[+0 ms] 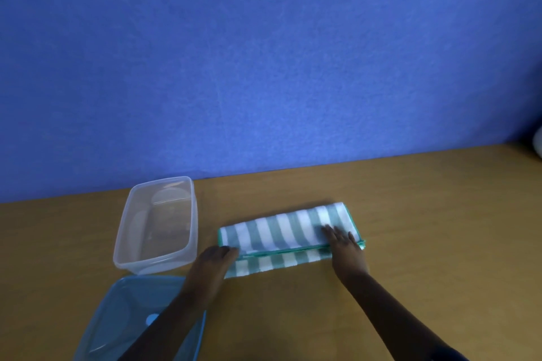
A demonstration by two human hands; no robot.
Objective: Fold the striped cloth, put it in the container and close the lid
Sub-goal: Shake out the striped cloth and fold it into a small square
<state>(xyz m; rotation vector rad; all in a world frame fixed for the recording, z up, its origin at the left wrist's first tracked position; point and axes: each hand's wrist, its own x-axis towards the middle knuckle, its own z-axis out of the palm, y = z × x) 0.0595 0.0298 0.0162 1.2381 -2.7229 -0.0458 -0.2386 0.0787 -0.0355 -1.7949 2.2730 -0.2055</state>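
Note:
A green-and-white striped cloth (pixel 281 231) lies folded into a long strip on the wooden table (pixel 410 243), its upper layer slightly short of the lower one along the near edge. My left hand (pixel 211 267) touches the cloth's near left corner with its fingertips. My right hand (pixel 344 246) lies flat with spread fingers on the cloth's right end. The clear plastic container (pixel 155 224) stands open and empty to the left of the cloth. Its translucent blue lid (pixel 117 319) lies flat in front of the container, partly under my left forearm.
A blue wall (pixel 264 53) rises right behind the table's far edge. A pale object (pixel 538 145) shows at the far right edge of the view. Bare wood stretches right of the cloth and in front of it.

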